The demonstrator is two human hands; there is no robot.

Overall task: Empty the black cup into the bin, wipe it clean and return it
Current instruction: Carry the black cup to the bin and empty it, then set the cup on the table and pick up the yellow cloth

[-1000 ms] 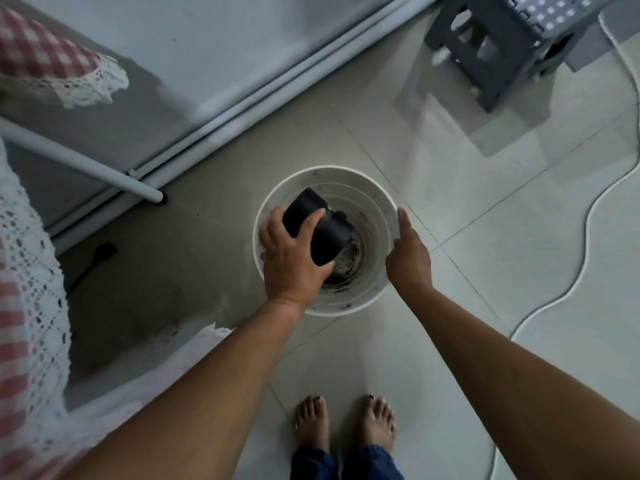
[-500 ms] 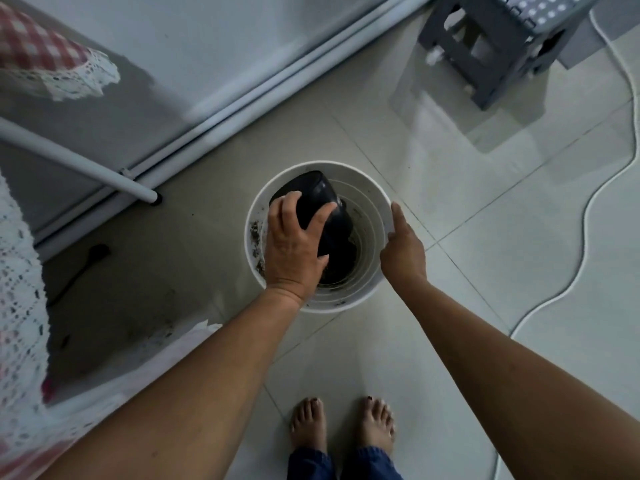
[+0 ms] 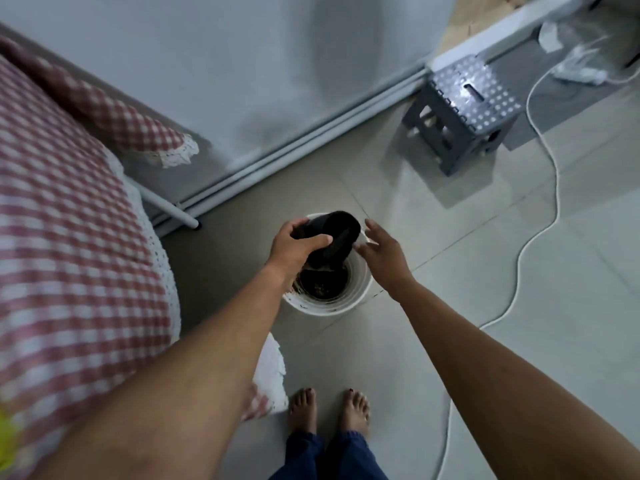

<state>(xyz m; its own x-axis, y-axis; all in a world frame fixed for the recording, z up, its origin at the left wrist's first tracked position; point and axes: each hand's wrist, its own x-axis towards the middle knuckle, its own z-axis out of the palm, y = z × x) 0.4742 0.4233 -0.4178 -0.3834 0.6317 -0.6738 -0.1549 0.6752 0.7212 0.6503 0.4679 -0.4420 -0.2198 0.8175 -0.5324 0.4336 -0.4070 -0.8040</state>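
Note:
The black cup hangs over the white bin, tilted with its mouth turned up toward the far right. My left hand grips it around the side from the left. My right hand hovers just right of the cup with fingers spread, above the bin's right rim and holding nothing. Dark waste lies at the bottom of the bin.
A table with a red checked, lace-edged cloth fills the left side, its white leg standing near the bin. A grey folding stool stands at the far right, and a white cable runs across the tiles. My bare feet are below.
The cup has been lifted out of the bin and turned mouth-up. My right hand has left the bin's rim and opened beside the cup. The view has pulled back and up.

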